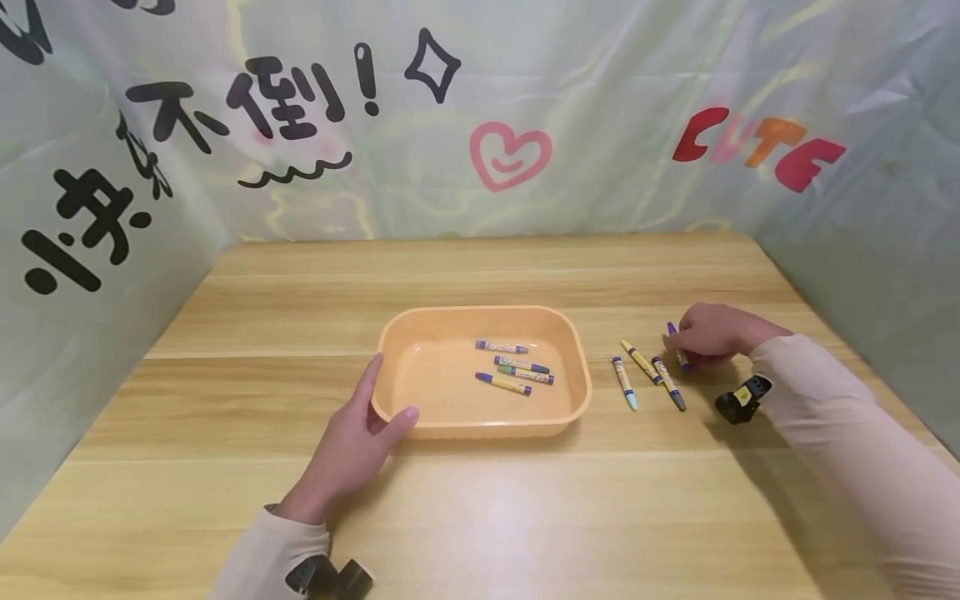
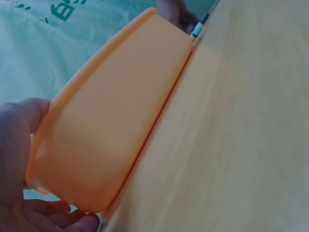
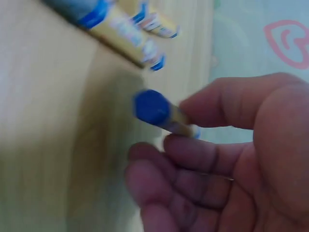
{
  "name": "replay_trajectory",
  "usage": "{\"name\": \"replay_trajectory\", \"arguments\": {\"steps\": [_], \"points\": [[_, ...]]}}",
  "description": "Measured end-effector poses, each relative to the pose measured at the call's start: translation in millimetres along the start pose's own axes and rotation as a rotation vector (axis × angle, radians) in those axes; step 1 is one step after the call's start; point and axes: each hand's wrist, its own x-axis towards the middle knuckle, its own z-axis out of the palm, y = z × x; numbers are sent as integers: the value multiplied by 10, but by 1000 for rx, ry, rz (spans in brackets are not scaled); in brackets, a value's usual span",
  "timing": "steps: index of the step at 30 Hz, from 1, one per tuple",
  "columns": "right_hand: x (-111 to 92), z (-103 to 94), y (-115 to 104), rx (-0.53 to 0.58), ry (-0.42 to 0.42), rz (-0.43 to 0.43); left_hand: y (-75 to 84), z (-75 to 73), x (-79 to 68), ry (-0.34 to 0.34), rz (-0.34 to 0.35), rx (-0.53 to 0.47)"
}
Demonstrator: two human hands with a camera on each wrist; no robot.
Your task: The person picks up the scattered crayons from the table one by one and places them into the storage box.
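Observation:
My left hand point(image 1: 347, 450) holds the near left corner of an orange plastic tray point(image 1: 431, 431), thumb over the rim and fingers along the outer wall. In the left wrist view, those fingertips point(image 2: 87, 223) curl near the base of the tray. Several crayons point(image 1: 513, 386) in paper wrappers lie inside, toward its right half. To the right of the tray, my right hand point(image 1: 712, 331) pinches a blue crayon point(image 3: 152, 107) between thumb and index finger, its flat blue end toward the wrist camera. The remaining fingers of that hand are loosely bent below it.
Beside the right hand, a light blue crayon point(image 1: 624, 383), a yellow crayon point(image 1: 640, 362) and a dark grey crayon point(image 1: 669, 383) lie on the wooden table point(image 1: 480, 517). A printed curtain point(image 1: 600, 100) hangs behind and along both sides of the table.

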Motion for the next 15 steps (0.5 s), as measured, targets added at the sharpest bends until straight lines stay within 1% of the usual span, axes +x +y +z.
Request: {"name": "replay_trajectory", "arguments": {"steps": [3, 6, 9, 15], "points": [[25, -30, -97, 9, 98, -32, -10, -5, 1, -1, 4, 0], [41, -67, -219, -3, 147, -73, -17, -8, 3, -4, 4, -4], [57, -100, -358, 1, 167, -102, -15, -15, 3, -2, 7, -7], [99, -180, -595, 11, 180, -132, -6, -17, 19, -3, 4, -9]]}}
